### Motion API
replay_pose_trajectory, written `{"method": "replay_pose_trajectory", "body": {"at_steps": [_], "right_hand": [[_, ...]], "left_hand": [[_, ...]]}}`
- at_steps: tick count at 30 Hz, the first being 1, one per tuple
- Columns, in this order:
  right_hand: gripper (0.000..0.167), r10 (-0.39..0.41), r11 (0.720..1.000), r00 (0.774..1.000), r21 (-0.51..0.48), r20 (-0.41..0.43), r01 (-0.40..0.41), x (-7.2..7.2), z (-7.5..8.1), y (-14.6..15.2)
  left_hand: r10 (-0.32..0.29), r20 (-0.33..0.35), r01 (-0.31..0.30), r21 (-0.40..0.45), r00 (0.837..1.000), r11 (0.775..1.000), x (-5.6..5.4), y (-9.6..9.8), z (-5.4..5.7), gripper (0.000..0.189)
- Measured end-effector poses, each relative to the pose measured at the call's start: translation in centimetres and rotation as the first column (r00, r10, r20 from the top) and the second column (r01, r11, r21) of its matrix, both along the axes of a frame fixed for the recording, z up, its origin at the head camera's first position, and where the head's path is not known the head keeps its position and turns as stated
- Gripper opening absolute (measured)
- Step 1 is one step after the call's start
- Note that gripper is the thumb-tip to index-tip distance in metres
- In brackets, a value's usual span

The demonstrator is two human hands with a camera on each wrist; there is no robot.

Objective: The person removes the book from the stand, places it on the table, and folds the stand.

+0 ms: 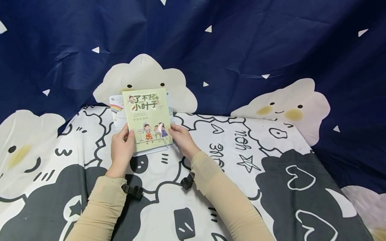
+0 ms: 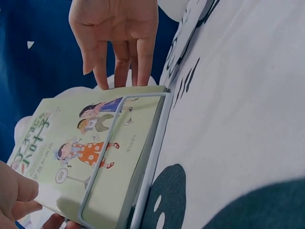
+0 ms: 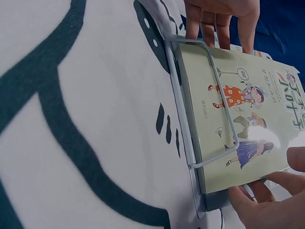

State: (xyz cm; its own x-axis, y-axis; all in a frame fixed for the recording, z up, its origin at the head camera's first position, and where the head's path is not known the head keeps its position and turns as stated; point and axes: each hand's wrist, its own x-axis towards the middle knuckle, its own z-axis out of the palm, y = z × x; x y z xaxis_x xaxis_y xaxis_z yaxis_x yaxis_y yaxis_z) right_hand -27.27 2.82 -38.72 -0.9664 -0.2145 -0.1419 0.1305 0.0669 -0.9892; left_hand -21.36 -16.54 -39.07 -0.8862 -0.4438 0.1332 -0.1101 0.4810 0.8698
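Note:
A pale green book [image 1: 147, 117] with cartoon children and Chinese lettering on its cover leans upright on a small book stand [image 1: 150, 151]. The stand's thin wire bar [image 2: 106, 148] crosses the lower cover. At the book's left edge, my left hand [image 1: 122, 147] has its thumb in front and its fingers partly behind. My right hand [image 1: 184, 140] holds the opposite edge, its fingers [image 3: 259, 191] reaching behind and the thumb near the cover. Contact behind the book is hidden.
Behind the book a light board with a rainbow [image 1: 117, 108] sticks out. All stands on a black-and-white cartoon cloth [image 1: 235, 174]. A dark blue curtain [image 1: 241, 50] with cloud faces rises at the back. Each wrist wears a black strap mount [image 1: 132, 191].

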Motion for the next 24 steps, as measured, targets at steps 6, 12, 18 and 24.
{"method": "replay_pose_trajectory", "body": {"at_steps": [6, 12, 18, 24], "right_hand": [[0.048, 0.013, 1.000, 1.000, -0.011, 0.024, -0.013, -0.2, 0.1, 0.5], [0.051, 0.041, 0.999, 0.998, -0.034, 0.045, -0.040, -0.3, 0.1, 0.8], [0.051, 0.055, 0.996, 0.997, -0.068, 0.056, -0.051, -0.3, 0.2, 1.1], [0.052, 0.064, 0.995, 0.995, -0.085, 0.081, -0.057, -0.5, 0.2, 1.5]], "left_hand": [[-0.011, 0.029, 0.012, -0.018, 1.000, 1.000, -0.1, 0.3, 0.3, 0.050], [0.019, 0.032, -0.017, -0.072, 0.999, 0.997, -0.7, 0.1, 0.3, 0.051], [0.039, -0.005, -0.039, -0.064, 0.999, 0.997, -1.2, -0.3, 0.2, 0.049], [0.041, -0.035, -0.043, -0.038, 0.999, 0.998, -1.6, -0.6, 0.9, 0.043]]}}
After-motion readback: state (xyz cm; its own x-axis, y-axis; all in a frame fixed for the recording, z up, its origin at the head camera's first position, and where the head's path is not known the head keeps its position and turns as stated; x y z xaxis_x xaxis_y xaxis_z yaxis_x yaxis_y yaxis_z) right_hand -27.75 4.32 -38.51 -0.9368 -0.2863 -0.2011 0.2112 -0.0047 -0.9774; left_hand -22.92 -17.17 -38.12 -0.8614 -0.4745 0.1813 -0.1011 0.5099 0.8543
